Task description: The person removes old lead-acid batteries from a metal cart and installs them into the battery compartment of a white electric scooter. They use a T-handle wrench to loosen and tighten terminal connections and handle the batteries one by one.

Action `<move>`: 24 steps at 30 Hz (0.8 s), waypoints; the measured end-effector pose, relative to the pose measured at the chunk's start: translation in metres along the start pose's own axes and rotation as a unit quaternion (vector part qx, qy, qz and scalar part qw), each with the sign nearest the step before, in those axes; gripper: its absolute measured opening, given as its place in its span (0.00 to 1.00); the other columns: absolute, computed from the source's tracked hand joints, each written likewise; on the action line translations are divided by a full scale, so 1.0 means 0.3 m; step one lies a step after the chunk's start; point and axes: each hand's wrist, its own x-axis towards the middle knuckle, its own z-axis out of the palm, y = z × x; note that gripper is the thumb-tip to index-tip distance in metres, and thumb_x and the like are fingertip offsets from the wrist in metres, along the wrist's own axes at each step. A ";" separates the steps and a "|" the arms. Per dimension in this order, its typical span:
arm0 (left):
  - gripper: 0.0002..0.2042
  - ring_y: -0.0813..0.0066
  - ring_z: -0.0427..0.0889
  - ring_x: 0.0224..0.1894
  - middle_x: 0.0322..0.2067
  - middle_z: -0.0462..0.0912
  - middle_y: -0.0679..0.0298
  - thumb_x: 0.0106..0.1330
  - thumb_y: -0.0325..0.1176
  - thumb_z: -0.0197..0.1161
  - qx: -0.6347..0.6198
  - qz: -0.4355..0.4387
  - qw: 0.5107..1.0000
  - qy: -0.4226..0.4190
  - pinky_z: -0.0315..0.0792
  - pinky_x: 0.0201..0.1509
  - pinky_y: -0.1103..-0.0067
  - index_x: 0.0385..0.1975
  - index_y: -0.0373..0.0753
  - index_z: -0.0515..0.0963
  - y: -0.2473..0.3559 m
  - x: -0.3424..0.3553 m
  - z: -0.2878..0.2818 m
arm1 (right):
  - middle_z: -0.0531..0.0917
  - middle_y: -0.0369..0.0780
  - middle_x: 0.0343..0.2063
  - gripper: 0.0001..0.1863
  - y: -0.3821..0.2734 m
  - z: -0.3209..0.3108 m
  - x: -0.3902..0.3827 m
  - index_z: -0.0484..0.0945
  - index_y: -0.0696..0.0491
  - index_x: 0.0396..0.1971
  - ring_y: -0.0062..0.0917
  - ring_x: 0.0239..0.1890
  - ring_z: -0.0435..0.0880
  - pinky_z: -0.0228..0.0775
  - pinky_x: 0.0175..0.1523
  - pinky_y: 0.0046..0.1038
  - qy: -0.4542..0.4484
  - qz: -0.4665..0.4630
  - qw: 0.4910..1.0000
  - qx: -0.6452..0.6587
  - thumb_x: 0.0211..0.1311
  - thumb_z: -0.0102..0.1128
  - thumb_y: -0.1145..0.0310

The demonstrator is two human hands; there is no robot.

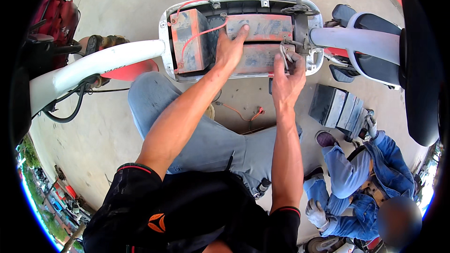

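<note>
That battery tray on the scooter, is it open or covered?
Open. The battery compartment has no cover, so the dusty batteries and red wires are exposed under both hands.

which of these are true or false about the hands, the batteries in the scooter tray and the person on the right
1. The left hand lies flat on a dusty battery in the tray. True.
2. The right hand holds a screwdriver. False: it pinches white wires.
3. A red wire runs over the left battery. True.
4. The co-worker on the right is bare-handed. False: gloves are on.
5. Black batteries sit on the floor. True.
</note>
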 end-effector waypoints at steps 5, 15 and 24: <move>0.42 0.41 0.78 0.66 0.61 0.79 0.36 0.69 0.57 0.67 0.122 0.041 0.989 0.067 0.69 0.71 0.60 0.71 0.28 0.65 0.051 -0.010 0.004 | 0.87 0.40 0.32 0.14 0.029 0.066 0.092 0.78 0.58 0.46 0.21 0.31 0.84 0.79 0.41 0.27 -0.004 -0.092 0.995 0.027 0.67 0.71 0.69; 0.43 0.41 0.78 0.66 0.61 0.79 0.35 0.67 0.58 0.71 0.124 0.070 0.983 0.116 0.70 0.70 0.61 0.68 0.25 0.67 0.079 -0.040 0.042 | 0.85 0.38 0.24 0.14 0.121 0.098 0.174 0.78 0.55 0.42 0.19 0.23 0.82 0.75 0.31 0.25 -0.017 -0.203 0.979 -0.004 0.62 0.74 0.70; 0.49 0.41 0.74 0.70 0.65 0.75 0.33 0.67 0.58 0.70 0.109 0.068 0.990 0.061 0.67 0.74 0.62 0.73 0.23 0.59 0.021 0.036 0.019 | 0.87 0.41 0.29 0.14 0.103 0.096 0.188 0.79 0.55 0.44 0.27 0.28 0.88 0.80 0.37 0.30 -0.041 -0.145 0.988 0.042 0.62 0.74 0.70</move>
